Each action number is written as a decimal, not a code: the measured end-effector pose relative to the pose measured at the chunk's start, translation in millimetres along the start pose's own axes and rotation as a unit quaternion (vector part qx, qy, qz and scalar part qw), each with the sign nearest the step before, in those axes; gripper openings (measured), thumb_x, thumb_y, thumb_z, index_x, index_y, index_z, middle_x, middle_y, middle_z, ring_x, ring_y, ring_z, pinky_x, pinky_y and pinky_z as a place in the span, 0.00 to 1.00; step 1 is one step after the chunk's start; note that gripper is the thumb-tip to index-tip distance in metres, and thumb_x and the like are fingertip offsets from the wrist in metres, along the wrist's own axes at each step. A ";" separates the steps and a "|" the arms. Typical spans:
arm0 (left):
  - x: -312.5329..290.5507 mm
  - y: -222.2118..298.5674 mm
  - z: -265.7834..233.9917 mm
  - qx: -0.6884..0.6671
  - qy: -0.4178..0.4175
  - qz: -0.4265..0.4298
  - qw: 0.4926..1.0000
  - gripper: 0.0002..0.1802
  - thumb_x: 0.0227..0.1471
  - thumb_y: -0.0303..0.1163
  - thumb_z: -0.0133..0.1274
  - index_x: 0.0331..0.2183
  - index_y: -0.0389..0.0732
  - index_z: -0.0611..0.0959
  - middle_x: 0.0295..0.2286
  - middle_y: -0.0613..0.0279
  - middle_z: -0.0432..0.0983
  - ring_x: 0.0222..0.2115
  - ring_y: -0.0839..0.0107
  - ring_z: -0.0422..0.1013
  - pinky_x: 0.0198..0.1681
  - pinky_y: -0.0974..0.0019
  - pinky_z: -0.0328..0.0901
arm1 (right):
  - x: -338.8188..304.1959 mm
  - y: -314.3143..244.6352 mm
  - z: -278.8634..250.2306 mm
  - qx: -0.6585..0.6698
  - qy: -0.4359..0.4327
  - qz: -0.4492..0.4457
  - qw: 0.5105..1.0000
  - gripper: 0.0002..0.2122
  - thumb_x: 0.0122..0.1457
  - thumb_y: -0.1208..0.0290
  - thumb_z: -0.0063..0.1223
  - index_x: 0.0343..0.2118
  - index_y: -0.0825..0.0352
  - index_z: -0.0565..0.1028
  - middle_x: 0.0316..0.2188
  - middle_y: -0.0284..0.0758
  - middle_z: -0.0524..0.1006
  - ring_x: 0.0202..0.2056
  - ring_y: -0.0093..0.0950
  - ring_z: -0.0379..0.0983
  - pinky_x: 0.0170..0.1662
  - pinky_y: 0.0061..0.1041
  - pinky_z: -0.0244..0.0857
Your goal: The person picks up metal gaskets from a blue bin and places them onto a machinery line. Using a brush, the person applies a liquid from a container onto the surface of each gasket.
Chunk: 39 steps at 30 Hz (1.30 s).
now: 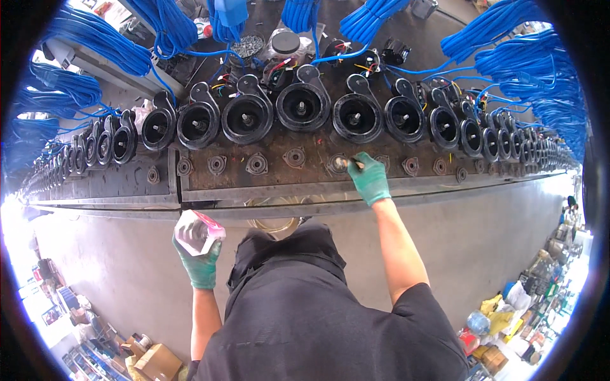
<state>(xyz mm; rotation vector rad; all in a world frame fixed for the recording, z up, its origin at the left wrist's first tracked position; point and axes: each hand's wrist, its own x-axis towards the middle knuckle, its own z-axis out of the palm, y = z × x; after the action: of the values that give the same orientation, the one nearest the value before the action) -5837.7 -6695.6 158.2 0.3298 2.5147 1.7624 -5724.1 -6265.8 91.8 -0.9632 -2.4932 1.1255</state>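
Observation:
My left hand, in a green glove, is closed around a white and pink open-topped container, held in front of the bench edge. What lies inside the container cannot be made out. In my gloved right hand is a short brush-like tool, its pale tip over a round metal flange on the bench. Whether the tip touches the flange is unclear. Similar flanges lie in a row to both sides. Behind them stands a line of black round housings with a metal shaft in each.
Coiled blue cables hang above and behind the housings. A clear jar with a dark lid and a container of small metal parts sit farther back. The metal bench edge runs across. Cardboard boxes stand at lower left.

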 end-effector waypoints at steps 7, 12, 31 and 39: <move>-14.8 0.0 -9.4 -0.022 0.008 -0.022 0.999 0.53 0.40 0.36 0.75 0.59 0.37 0.60 0.54 0.58 0.63 0.55 0.65 0.64 0.59 0.60 0.62 | 11.2 -26.0 -9.7 -0.111 -0.107 0.006 0.988 0.11 0.58 0.64 0.60 0.38 0.67 0.79 0.36 0.50 0.81 0.39 0.50 0.78 0.42 0.43 0.71; -22.0 -27.5 -16.1 -0.044 -0.008 -0.023 0.999 0.53 0.39 0.34 0.74 0.61 0.40 0.59 0.55 0.59 0.63 0.56 0.64 0.64 0.60 0.58 0.62 | 13.8 -25.4 -7.0 -0.148 -0.018 -0.001 0.989 0.14 0.57 0.63 0.62 0.40 0.68 0.80 0.36 0.51 0.81 0.40 0.49 0.79 0.43 0.40 0.72; -60.3 -21.2 14.8 0.096 -0.014 0.060 0.993 0.48 0.41 0.36 0.72 0.58 0.34 0.62 0.51 0.60 0.68 0.53 0.65 0.66 0.61 0.62 0.58 | 5.3 73.7 -89.6 -0.056 0.053 0.029 0.997 0.10 0.57 0.66 0.62 0.36 0.67 0.80 0.30 0.51 0.81 0.34 0.48 0.80 0.38 0.38 0.73; -108.0 21.1 95.6 0.013 0.020 0.022 0.999 0.52 0.41 0.39 0.74 0.58 0.32 0.60 0.52 0.59 0.66 0.54 0.66 0.65 0.60 0.62 0.59 | 18.7 64.1 -99.9 -0.097 -0.093 -0.041 0.990 0.13 0.58 0.61 0.61 0.38 0.65 0.79 0.33 0.48 0.81 0.37 0.50 0.78 0.40 0.44 0.72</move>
<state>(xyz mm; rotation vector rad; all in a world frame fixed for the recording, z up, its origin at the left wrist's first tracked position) -5713.5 -6622.5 136.2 0.3583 2.5789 1.7721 -5662.1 -6164.6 111.0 -0.8271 -2.8073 1.0055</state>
